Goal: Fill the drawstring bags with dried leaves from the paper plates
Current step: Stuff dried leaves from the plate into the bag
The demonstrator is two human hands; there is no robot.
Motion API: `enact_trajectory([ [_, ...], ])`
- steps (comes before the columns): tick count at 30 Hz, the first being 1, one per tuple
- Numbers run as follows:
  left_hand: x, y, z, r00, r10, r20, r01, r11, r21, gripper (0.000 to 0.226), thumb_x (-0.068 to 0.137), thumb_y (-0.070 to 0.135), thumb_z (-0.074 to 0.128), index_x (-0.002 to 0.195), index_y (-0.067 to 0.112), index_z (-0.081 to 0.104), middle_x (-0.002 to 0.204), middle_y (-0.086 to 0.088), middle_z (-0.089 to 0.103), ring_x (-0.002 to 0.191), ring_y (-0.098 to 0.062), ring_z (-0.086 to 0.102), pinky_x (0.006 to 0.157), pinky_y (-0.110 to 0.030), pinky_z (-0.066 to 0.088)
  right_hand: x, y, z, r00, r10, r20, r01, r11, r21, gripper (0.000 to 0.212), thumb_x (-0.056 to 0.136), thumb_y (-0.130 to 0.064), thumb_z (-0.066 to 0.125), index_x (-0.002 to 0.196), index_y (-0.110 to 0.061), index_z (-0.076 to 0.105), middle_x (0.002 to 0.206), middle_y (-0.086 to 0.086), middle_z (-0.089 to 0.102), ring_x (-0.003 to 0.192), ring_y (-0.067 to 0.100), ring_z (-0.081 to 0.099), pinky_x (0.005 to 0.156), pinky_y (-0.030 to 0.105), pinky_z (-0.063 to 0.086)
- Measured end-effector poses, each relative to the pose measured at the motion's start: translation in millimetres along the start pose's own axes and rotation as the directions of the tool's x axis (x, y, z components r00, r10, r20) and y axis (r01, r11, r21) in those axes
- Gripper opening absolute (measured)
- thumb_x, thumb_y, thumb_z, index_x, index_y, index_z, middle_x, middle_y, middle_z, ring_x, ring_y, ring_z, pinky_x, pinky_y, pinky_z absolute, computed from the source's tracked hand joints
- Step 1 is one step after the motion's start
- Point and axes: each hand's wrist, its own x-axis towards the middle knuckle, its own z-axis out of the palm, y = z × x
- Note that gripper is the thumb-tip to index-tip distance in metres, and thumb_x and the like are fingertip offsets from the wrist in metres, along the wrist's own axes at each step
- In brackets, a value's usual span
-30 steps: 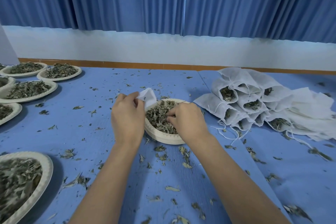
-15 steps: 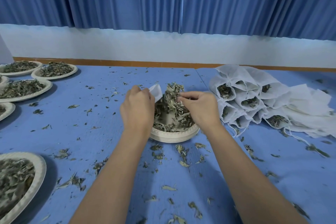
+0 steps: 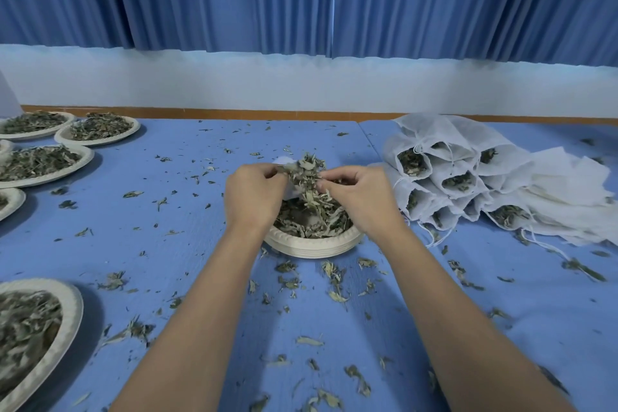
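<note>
From the head view, we are in the middle of one filling stroke. Our left hand (image 3: 254, 197) hangs over the paper plate (image 3: 311, 246), its grip pinched on the mouth of a white drawstring bag (image 3: 290, 192). Only slivers of the bag show between and behind the hands. Our right hand (image 3: 357, 201) has its grip clamped on a tall bunch of dried leaves (image 3: 309, 177), lifted above the plate and touching the bag's mouth. More leaves lie in the plate below.

We judge the step to be feeding this bunch into the bag. How full the bag is we cannot tell, as the hands hide it. The next move calls for the left grip to hold the mouth wide while the right pushes the bunch down and lets go inside, over the plate, so that strays fall back into it.

On the worktop (image 3: 167, 244) a heap of filled bags (image 3: 434, 177) lies to the right. Other plates (image 3: 43, 174) of leaves wait at the left, and crumbs (image 3: 334, 294) are strewn about.
</note>
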Motion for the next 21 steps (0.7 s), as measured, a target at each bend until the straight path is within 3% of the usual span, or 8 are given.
enact_trajectory([
  [3, -1, 1, 0, 0.998, -0.051, 0.035, 0.053, 0.997, -0.064, 0.022, 0.084, 0.01, 0.056, 0.065, -0.002, 0.06, 0.048, -0.005, 0.038, 0.048, -0.016, 0.027, 0.05, -0.029, 0.022, -1, 7, 6, 0.999, -0.028, 0.017, 0.031, 0.988, -0.149, 0.003, 0.081, -0.022, 0.075, 0.081, -0.024, 0.074, 0.057, -0.018, 0.062, 0.041, 0.008, 0.04, 0.042, 0.017, 0.034],
  [5, -2, 3, 2, 0.997, -0.043, 0.062, 0.048, 0.995, -0.086, 0.019, 0.084, 0.011, 0.055, 0.071, -0.001, 0.063, 0.054, -0.008, 0.048, 0.05, -0.015, 0.035, 0.05, -0.029, 0.027, -2, 8, 9, 0.997, -0.07, 0.017, 0.072, 0.971, -0.23, 0.005, 0.082, -0.023, 0.074, 0.086, -0.023, 0.073, 0.065, -0.016, 0.064, 0.039, 0.007, 0.039, 0.041, 0.015, 0.034],
  [7, -4, 4, 2, 0.996, -0.024, 0.089, 0.033, 0.994, -0.105, 0.016, 0.086, 0.012, 0.055, 0.076, 0.012, 0.068, 0.058, 0.003, 0.058, 0.048, -0.006, 0.047, 0.045, -0.017, 0.032, -1, 8, 10, 0.995, -0.095, 0.002, 0.092, 0.961, -0.26, 0.013, 0.081, -0.023, 0.074, 0.087, -0.03, 0.064, 0.081, -0.008, 0.067, 0.061, 0.011, 0.057, 0.057, 0.023, 0.045],
  [9, -4, 4, 2, 0.995, -0.015, 0.094, 0.026, 0.992, -0.126, 0.017, 0.087, 0.012, 0.055, 0.081, 0.021, 0.069, 0.059, 0.012, 0.059, 0.047, 0.002, 0.052, 0.044, -0.01, 0.034, -1, 9, 10, 0.995, -0.096, -0.018, 0.088, 0.961, -0.263, 0.03, 0.08, -0.022, 0.075, 0.097, -0.03, 0.052, 0.091, -0.011, 0.062, 0.084, 0.01, 0.059, 0.071, 0.028, 0.045],
  [12, -4, 3, 3, 0.997, -0.011, 0.081, 0.019, 0.995, -0.099, 0.016, 0.088, 0.014, 0.055, 0.085, 0.021, 0.07, 0.061, 0.01, 0.059, 0.054, -0.004, 0.052, 0.05, -0.019, 0.038, -3, 9, 10, 0.99, -0.14, 0.025, 0.142, 0.96, -0.243, 0.061, 0.081, -0.02, 0.074, 0.129, -0.037, 0.039, 0.106, -0.013, 0.061, 0.079, 0.006, 0.057, 0.071, 0.013, 0.043],
  [14, -4, 3, 4, 0.998, -0.004, 0.061, 0.009, 0.996, -0.086, 0.015, 0.088, 0.015, 0.056, 0.085, 0.02, 0.07, 0.062, 0.01, 0.058, 0.057, -0.006, 0.051, 0.052, -0.021, 0.039, -4, 9, 10, 0.977, -0.193, 0.087, 0.208, 0.945, -0.251, 0.067, 0.085, -0.016, 0.07, 0.14, -0.037, 0.039, 0.129, -0.012, 0.055, 0.104, -0.002, 0.055, 0.089, 0.01, 0.04],
  [16, -3, 3, 5, 0.999, 0.001, 0.04, 0.002, 0.997, -0.083, 0.014, 0.088, 0.017, 0.057, 0.087, 0.018, 0.071, 0.066, 0.007, 0.061, 0.059, -0.008, 0.053, 0.053, -0.023, 0.039, -5, 9, 11, 0.96, -0.265, 0.088, 0.279, 0.914, -0.294, 0.049, 0.086, -0.012, 0.067, 0.131, -0.027, 0.056, 0.131, -0.006, 0.057, 0.118, 0.0, 0.049, 0.101, 0.014, 0.037],
  [21, 2, 5, 8, 0.999, -0.031, -0.039, 0.029, 0.998, -0.05, 0.014, 0.09, 0.021, 0.059, 0.083, 0.017, 0.071, 0.067, 0.007, 0.059, 0.057, -0.006, 0.05, 0.049, -0.017, 0.036, -11, 7, 18, 0.914, -0.403, 0.045, 0.39, 0.844, -0.368, 0.024, 0.085, -0.002, 0.065, 0.104, -0.014, 0.074, 0.104, 0.0, 0.071, 0.096, 0.013, 0.065, 0.09, 0.029, 0.049],
])
